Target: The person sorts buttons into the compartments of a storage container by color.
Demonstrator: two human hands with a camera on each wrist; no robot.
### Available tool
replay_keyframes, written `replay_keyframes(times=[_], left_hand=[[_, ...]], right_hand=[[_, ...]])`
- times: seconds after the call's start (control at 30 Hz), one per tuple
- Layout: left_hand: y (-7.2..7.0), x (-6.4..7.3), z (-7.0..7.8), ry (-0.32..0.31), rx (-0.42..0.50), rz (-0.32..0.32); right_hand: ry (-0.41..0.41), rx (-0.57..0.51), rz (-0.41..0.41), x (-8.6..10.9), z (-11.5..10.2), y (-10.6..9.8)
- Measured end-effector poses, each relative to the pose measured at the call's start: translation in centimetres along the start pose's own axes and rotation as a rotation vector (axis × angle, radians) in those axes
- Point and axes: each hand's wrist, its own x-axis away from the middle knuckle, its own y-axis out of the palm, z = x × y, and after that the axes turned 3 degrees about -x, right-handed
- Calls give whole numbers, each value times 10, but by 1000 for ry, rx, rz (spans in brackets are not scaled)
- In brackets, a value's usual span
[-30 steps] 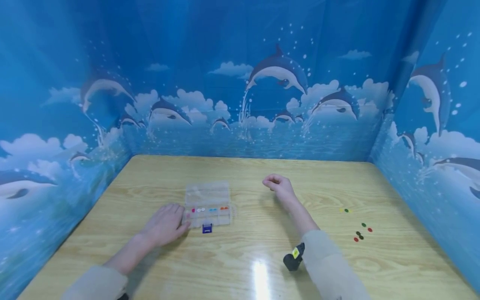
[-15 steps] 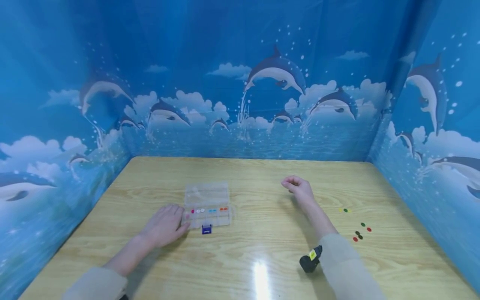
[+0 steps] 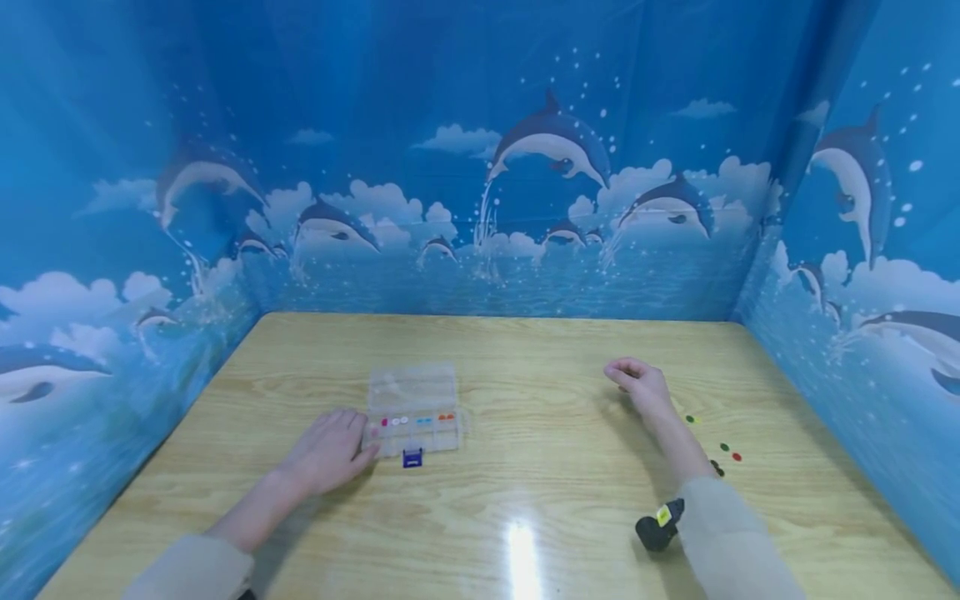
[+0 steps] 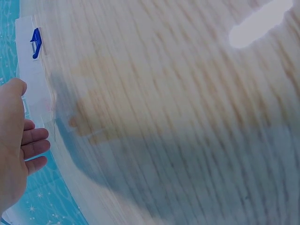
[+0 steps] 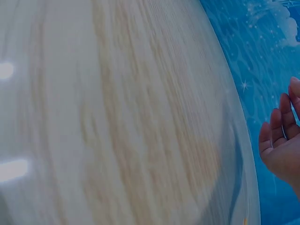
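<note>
A clear plastic compartment box (image 3: 447,439) stands left of the middle in the head view, its lid (image 3: 412,385) laid back and a blue latch (image 3: 412,458) at its front. Pink, white, blue and orange round pieces lie in its back row. My left hand (image 3: 330,448) rests against the box's left side, thumb by the front corner and fingers fairly straight. Over the table to the right, my right hand (image 3: 641,386) hovers with fingers loosely bent; nothing shows in it. Near its forearm lie small flat discs, among them a green disc (image 3: 724,447) and a red disc (image 3: 737,457).
The wood-patterned table (image 3: 510,483) reflects a bright light near its front. Blue dolphin-printed curtains (image 3: 480,167) enclose the back and sides. A black wrist camera (image 3: 657,530) sits at my right sleeve. More dark green discs (image 3: 717,468) show partly behind the right forearm.
My right hand has moved right across the table, away from the box and toward the loose discs, its forearm now covering some of them. The left hand and box have stayed put.
</note>
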Motion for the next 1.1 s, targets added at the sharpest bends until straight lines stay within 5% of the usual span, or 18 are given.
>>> replay_keyframes(times=[1.1], left_hand=[[-2,0,0,9,4,-11]], right_hand=[[-30,319,35,26,28,-94]])
